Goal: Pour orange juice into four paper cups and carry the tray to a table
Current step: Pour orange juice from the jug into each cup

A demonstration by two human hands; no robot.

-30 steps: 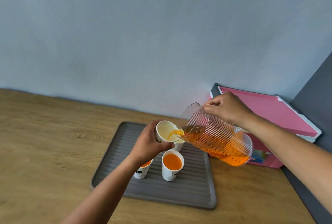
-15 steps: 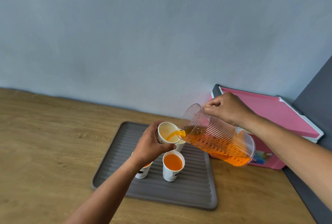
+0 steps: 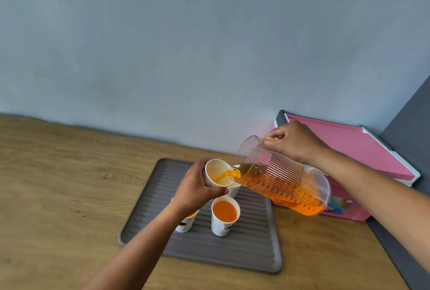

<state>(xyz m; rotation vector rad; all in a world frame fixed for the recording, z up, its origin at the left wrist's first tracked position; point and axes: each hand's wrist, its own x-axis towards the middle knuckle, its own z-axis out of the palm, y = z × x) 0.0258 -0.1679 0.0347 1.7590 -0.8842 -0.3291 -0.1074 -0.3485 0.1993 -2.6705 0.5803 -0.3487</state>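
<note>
My left hand [image 3: 194,188] grips a white paper cup [image 3: 217,173], tilted and lifted above the grey ribbed tray [image 3: 253,243]. My right hand [image 3: 292,142] holds a clear ribbed pitcher [image 3: 282,179] by its handle, tipped left. Orange juice runs from the pitcher's spout into the held cup. A full cup [image 3: 224,215] stands on the tray. Another cup with juice [image 3: 186,222] is partly hidden under my left wrist. A fourth cup [image 3: 233,189] stands behind the held one, mostly hidden.
The tray lies on a wooden counter [image 3: 58,185] against a pale blue wall. A pink box with a white-edged lid [image 3: 353,148] sits at the right behind the pitcher. A dark grey surface [image 3: 409,255] borders the counter on the right.
The stream of juice into the held cup keeps flowing and the juice shows more inside it. Both hands have barely moved.
</note>
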